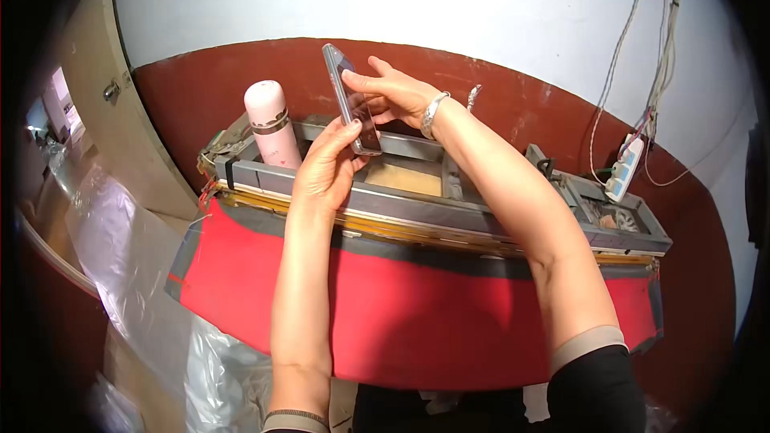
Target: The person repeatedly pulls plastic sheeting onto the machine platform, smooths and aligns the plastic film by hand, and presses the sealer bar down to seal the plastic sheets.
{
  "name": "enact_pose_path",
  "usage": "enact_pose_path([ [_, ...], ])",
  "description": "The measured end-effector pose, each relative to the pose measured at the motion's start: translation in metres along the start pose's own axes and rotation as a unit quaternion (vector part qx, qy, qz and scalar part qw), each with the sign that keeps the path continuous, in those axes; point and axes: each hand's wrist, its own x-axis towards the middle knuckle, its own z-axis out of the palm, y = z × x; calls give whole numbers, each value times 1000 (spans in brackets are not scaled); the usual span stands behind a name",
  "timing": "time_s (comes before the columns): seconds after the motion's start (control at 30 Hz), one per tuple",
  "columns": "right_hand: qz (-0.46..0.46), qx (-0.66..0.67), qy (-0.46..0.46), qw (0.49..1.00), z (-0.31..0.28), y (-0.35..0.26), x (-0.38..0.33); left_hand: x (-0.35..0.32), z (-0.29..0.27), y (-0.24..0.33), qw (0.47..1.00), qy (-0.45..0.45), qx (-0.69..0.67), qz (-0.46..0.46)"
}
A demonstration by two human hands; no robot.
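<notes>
Both hands hold a dark smartphone [350,96] upright above a grey metal knitting machine [417,192]. My left hand [325,168] grips the phone's lower edge from below. Its upper side is held by the fingers of my right hand [393,95], whose wrist wears a silver bracelet [433,112]. A pink-and-white insulated bottle [271,124] stands upright on the machine just left of my left hand. A wide piece of red knitted fabric with grey edging [417,321] hangs down from the machine's front under both forearms.
A white power strip [625,167] with cables hangs on the red-and-white wall at the right. Clear plastic sheeting [120,248] lies to the lower left. A beige door with a knob [111,91] stands at the left.
</notes>
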Motion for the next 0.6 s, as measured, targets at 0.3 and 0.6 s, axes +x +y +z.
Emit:
enact_pose_path([
  [0.3, 94, -114, 106, 983, -19, 18, 28, 4, -8, -1, 999, 36, -18, 26],
  [0.6, 192, -759, -194, 592, -6, 107, 5, 2, -5, 0, 998, 40, -53, 10],
])
